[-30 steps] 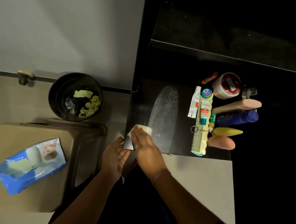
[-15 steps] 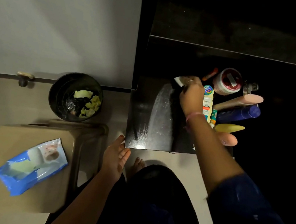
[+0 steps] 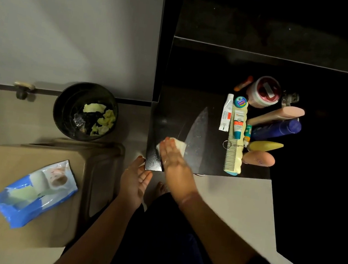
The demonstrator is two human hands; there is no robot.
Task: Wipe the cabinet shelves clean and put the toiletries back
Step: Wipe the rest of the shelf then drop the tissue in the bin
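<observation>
The right hand (image 3: 173, 157) pressed a white wipe (image 3: 179, 144) flat-fingered onto the dark shelf (image 3: 177, 114), while the left hand (image 3: 134, 182) hovered open, its grip empty.

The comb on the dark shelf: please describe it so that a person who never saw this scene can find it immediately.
Find the dark shelf, then the cluster of toiletries at its right end. The comb lies at the cluster's left edge, reaching the shelf's front edge, with small tubes lying on its far half. It is pale yellow, long and flat, and the only item with teeth.
</observation>
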